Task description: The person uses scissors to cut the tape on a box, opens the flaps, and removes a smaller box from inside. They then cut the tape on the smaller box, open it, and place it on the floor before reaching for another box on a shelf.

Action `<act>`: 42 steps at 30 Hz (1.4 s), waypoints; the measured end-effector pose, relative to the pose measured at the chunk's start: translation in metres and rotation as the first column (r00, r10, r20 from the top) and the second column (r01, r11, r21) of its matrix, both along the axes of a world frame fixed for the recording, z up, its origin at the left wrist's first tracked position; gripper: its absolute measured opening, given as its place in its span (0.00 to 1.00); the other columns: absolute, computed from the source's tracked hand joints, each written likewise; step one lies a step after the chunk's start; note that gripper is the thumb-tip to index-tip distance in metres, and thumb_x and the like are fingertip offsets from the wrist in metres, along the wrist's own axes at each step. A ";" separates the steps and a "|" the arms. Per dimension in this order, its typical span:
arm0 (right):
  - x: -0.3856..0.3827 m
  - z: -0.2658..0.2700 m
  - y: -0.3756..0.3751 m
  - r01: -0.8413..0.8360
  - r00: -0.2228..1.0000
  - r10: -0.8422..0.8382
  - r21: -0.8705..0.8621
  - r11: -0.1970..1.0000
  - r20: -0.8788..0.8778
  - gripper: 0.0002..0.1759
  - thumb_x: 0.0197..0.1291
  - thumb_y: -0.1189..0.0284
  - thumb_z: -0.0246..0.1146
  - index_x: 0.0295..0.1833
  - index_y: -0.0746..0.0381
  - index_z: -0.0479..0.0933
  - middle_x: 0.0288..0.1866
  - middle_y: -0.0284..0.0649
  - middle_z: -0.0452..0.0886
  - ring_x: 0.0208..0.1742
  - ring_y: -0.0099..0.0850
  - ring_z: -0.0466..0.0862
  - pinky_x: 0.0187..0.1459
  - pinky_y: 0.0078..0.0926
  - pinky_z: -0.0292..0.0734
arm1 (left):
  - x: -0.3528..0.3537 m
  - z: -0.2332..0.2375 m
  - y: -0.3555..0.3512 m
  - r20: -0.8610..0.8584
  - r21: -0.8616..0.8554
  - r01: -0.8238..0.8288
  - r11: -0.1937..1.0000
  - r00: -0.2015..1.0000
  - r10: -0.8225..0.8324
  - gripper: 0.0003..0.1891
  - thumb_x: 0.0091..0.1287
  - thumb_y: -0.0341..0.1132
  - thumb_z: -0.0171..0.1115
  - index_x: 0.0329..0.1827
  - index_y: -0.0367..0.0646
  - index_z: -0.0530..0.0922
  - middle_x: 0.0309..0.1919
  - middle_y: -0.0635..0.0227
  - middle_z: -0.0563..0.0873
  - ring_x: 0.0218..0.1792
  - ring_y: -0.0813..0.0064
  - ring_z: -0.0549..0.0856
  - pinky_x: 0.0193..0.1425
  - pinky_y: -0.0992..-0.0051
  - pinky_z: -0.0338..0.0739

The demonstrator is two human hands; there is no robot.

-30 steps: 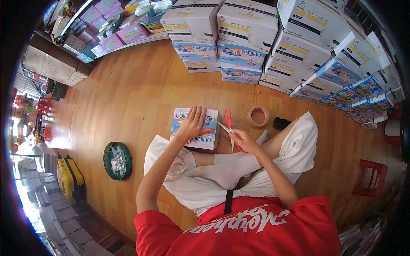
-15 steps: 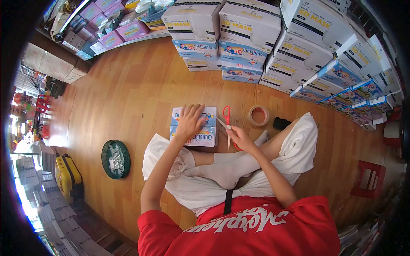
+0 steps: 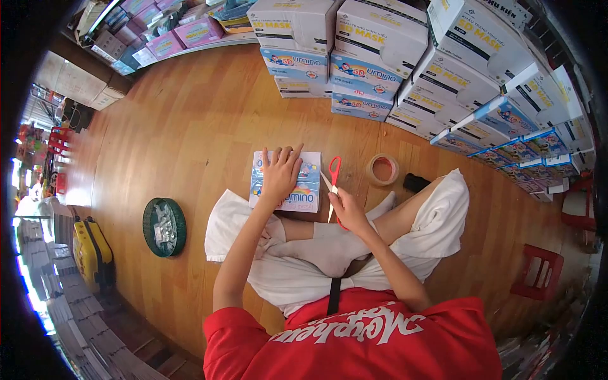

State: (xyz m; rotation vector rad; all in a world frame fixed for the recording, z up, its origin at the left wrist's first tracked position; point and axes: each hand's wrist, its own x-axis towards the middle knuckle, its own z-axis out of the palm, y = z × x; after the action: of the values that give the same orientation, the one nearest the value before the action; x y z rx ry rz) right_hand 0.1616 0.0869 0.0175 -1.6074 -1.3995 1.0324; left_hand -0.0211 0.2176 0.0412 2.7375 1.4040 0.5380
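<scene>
A small white and blue printed box (image 3: 303, 199) lies on the wooden floor in front of my crossed legs. My left hand (image 3: 280, 177) rests flat on its top with the fingers spread, hiding part of the print. Just right of the box, my right hand (image 3: 347, 208) is closed around a pair of scissors (image 3: 335, 170) with red handles. The scissors' blades are apart; one points up beside the box and the other down toward my legs. Right of them, a roll of brown tape (image 3: 371, 170) lies on the floor.
A black object (image 3: 415, 183) lies by my right knee. To the left stands a green round basket (image 3: 182, 228) with silvery packets inside. Stacked mask cartons (image 3: 380, 38) line the far side and right. A yellow suitcase (image 3: 88, 256) and a red stool (image 3: 538, 271) stand farther out.
My left hand's fingers have spread wider and lie flatter on the box. My right hand and the scissors have shifted slightly left. The whole view has tilted a little.
</scene>
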 end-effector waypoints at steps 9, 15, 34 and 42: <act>-0.016 0.024 -0.024 0.049 0.998 -0.043 -0.105 0.993 0.056 0.18 0.71 0.60 0.52 0.39 0.66 0.71 0.30 0.56 0.79 0.34 0.56 0.80 0.33 0.48 0.71 | 0.000 -0.003 0.001 0.044 0.038 0.010 0.999 0.999 -0.012 0.21 0.71 0.41 0.51 0.67 0.51 0.71 0.52 0.65 0.79 0.57 0.62 0.74 0.69 0.42 0.54; -0.020 0.012 -0.031 0.066 0.996 -0.063 -0.050 0.997 0.069 0.18 0.71 0.62 0.53 0.37 0.68 0.69 0.24 0.53 0.75 0.26 0.47 0.78 0.29 0.40 0.68 | -0.001 -0.003 0.002 0.049 0.036 0.015 0.999 0.999 -0.017 0.21 0.72 0.41 0.51 0.67 0.51 0.71 0.51 0.65 0.79 0.57 0.63 0.74 0.69 0.42 0.54; 0.017 0.014 0.035 0.069 0.961 -0.074 0.025 0.997 0.266 0.20 0.72 0.59 0.49 0.41 0.67 0.74 0.36 0.59 0.80 0.40 0.58 0.80 0.39 0.50 0.72 | 0.040 -0.016 -0.013 0.123 0.075 -0.299 0.951 0.949 0.288 0.20 0.71 0.40 0.52 0.64 0.49 0.74 0.50 0.63 0.79 0.57 0.62 0.75 0.69 0.37 0.52; 0.029 0.025 0.041 0.036 0.967 -0.029 -0.023 0.999 0.254 0.21 0.72 0.59 0.49 0.37 0.67 0.73 0.34 0.59 0.79 0.39 0.58 0.78 0.39 0.49 0.70 | 0.039 -0.014 -0.014 0.136 0.066 -0.296 0.953 0.949 0.285 0.20 0.71 0.40 0.52 0.65 0.49 0.74 0.49 0.63 0.79 0.56 0.61 0.75 0.69 0.37 0.51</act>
State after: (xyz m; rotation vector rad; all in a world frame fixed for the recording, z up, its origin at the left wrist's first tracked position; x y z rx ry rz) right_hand 0.1908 0.1284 0.0421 -1.8275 -1.5256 0.8516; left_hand 0.0175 0.2041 0.0268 2.5157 1.8029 0.7831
